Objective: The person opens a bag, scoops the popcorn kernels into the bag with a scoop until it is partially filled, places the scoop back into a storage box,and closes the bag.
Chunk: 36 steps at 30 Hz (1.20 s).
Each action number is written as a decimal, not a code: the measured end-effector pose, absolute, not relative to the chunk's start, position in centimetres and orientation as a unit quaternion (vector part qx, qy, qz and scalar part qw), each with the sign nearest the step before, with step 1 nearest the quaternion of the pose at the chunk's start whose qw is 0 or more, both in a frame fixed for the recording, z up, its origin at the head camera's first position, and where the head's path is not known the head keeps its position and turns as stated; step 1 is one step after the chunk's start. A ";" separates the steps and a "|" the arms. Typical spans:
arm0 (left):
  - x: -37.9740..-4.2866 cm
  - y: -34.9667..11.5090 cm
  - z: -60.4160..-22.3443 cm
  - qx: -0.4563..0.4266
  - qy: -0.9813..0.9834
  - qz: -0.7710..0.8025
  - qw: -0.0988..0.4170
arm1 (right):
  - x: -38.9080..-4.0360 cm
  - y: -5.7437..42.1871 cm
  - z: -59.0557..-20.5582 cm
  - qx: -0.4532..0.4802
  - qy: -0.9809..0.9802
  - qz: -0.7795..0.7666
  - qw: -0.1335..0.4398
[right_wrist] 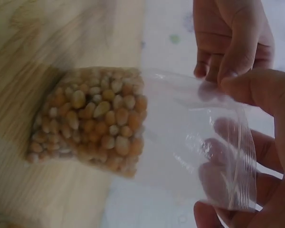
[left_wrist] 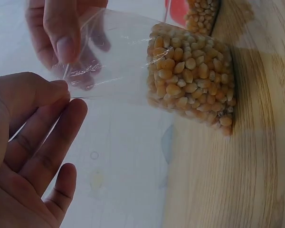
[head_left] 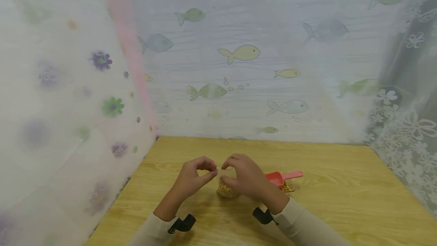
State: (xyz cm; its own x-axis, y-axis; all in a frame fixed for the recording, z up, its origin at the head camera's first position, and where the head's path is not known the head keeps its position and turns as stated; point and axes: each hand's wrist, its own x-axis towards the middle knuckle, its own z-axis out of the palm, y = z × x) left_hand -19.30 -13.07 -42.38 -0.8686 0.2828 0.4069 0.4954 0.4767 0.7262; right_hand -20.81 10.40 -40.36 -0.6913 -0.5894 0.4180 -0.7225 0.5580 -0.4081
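A clear zip bag (left_wrist: pixel 116 52) stands on the table, its lower half filled with yellow corn kernels (left_wrist: pixel 194 76). My left hand (head_left: pixel 191 175) pinches one top corner of the bag between thumb and index finger; its other fingers are spread loosely in the left wrist view. On the other side, my right hand (head_left: pixel 250 179) holds the top edge, thumb on one face and fingers behind the clear film. The zip strip (right_wrist: pixel 233 156) runs along the top in the right wrist view. From that view I cannot tell if it is sealed all along.
Right of the bag, partly behind my right hand, a red scoop (head_left: pixel 275 179) with a pink handle lies on a clear container (head_left: pixel 290 187) holding corn kernels. The wooden table (head_left: pixel 341 193) ends at a fish-patterned curtain (head_left: pixel 246 98) behind and a flowered one (head_left: pixel 68 124) at left.
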 end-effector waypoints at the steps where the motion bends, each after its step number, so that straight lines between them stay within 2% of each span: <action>1: -19.3 -13.0 -42.4 -0.229 -0.851 -0.458 0.116 | -20.9 10.2 -40.3 0.380 -0.872 0.281 0.126; 4: -19.4 -13.0 -42.4 -0.234 -0.848 -0.462 0.116 | -21.2 9.7 -40.2 0.390 -0.868 0.273 0.141; 16: -19.4 -12.8 -42.3 -0.247 -0.851 -0.446 0.126 | -21.4 9.1 -40.6 0.386 -0.862 0.298 0.140; 21: -19.4 -12.9 -42.4 -0.253 -0.870 -0.396 0.148 | -21.4 9.2 -40.9 0.391 -0.855 0.300 0.159; 31: -20.1 -13.0 -42.8 -0.336 -0.844 -0.374 0.188 | -21.5 9.2 -41.0 0.408 -0.849 0.282 0.181; 36: -20.3 -13.0 -42.8 -0.354 -0.842 -0.346 0.213 | -21.6 9.2 -41.0 0.428 -0.841 0.245 0.220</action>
